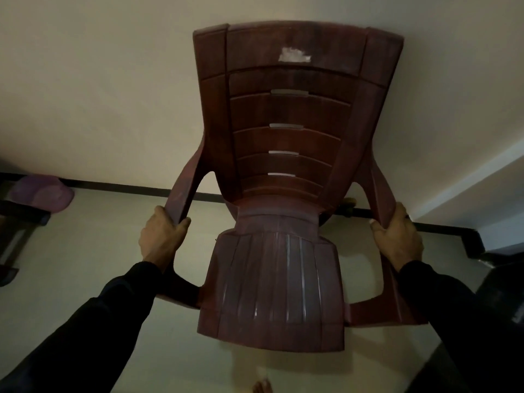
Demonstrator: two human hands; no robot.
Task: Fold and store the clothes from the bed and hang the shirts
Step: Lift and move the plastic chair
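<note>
A dark red plastic armchair [283, 154] fills the middle of the view, its slatted back toward the cream wall and its seat toward me. My left hand [161, 236] grips the chair's left armrest. My right hand [397, 239] grips the right armrest. Both arms wear black sleeves. No clothes or shirts show in this view.
A cream wall [99, 95] with a black skirting strip [127, 188] runs behind the chair. A purple object [42, 194] lies at the left beside a dark frame. A black shape [502, 302] stands at the right. The pale floor [93, 251] spreads below, with a bare foot [262, 387] at the bottom.
</note>
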